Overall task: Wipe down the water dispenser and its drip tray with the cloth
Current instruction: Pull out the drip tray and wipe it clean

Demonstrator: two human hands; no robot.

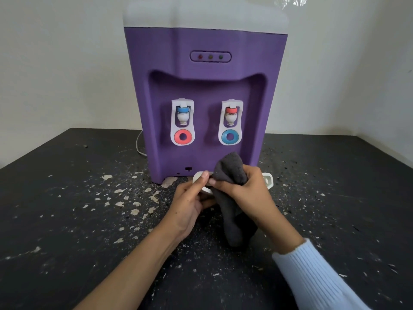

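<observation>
A purple water dispenser (205,86) with a white top stands at the back of the table, with two white taps in its recess. In front of its base, my left hand (192,202) grips the left end of the white drip tray (197,176), held off the dispenser. My right hand (245,186) grips a dark grey cloth (232,168) bunched over the middle of the tray. The cloth's loose end hangs down to the table between my wrists. The tray's right end (267,179) shows past my right hand.
The black table (67,209) is worn, with pale chipped patches and crumbs scattered over it. A white cable (139,144) runs behind the dispenser's left side. White walls close the corner behind.
</observation>
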